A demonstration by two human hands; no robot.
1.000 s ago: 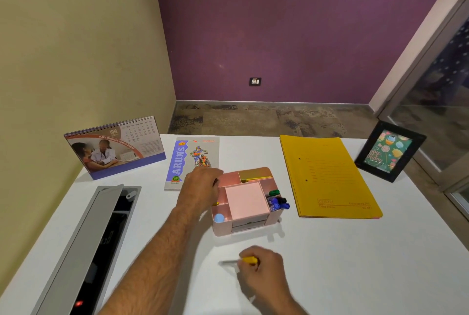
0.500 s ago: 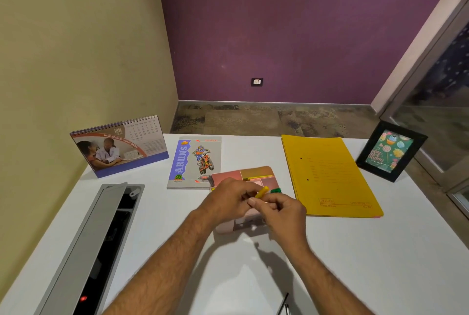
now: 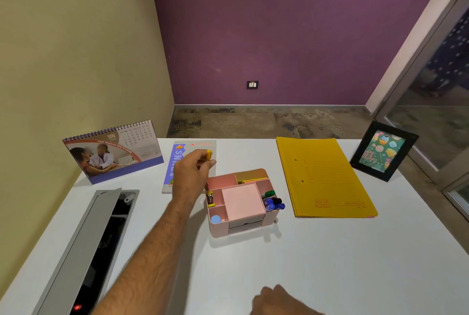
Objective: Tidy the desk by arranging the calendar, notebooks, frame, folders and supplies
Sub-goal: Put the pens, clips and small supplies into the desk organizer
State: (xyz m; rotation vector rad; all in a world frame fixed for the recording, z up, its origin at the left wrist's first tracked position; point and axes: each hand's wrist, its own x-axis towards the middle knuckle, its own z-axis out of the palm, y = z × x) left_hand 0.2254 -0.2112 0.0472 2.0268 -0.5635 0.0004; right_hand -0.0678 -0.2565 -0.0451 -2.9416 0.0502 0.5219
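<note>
A white worktop (image 3: 330,264) fills the lower view, set in a corner of beige and purple walls. Along its left edge an open grey cable tray (image 3: 83,243) runs toward the viewer. At the back stand, left to right, a spiral desk calendar (image 3: 111,152), a flat notebook (image 3: 177,162) with a blue spine band, a stack of yellow folders (image 3: 322,177) lying flat, and a black picture frame (image 3: 383,152) propped near the right edge.

In the middle sits a pink desk organiser (image 3: 241,203) with a pink note pad at its centre, markers in the right compartment, a small stapler on the left and a blue round item at the front left corner.

The left hand (image 3: 193,175) reaches over the organiser's back left corner, fingers closed on a small yellow-handled tool (image 3: 208,155) held above the notebook. The right hand (image 3: 276,299) rests low at the bottom edge, well away; whether it holds anything cannot be told.

The step appears to be dropping the tool into the organiser. The empty back left compartment lies just beneath the hand, so lowering it upright there would suit, keeping clear of the divider walls and the stapler beside it.
</note>
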